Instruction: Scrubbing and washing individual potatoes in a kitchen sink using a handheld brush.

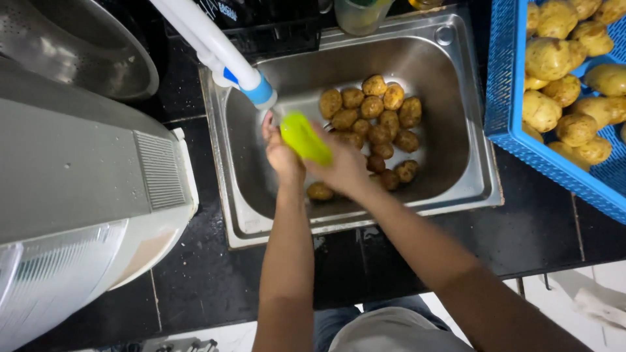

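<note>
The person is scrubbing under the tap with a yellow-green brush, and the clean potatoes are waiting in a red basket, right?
Not quite: the basket is blue, not red. The head view shows it to the right of the sink, holding pale potatoes. The rest fits: both hands, left and right, work under the tap with a yellow-green brush.

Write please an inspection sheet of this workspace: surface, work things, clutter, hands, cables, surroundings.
Surface: dark countertop, wet spots; steel sink set in it.
Work things: dirty potatoes piled in sink; yellow-green scrubber; white faucet, blue tip.
Clutter: blue crate of cleaner potatoes; clear jug.
Hands: left hand under the faucet, contents hidden; right hand grips scrubber.
Cables: nothing seen.
Surroundings: grey appliance, metal colander.
</note>
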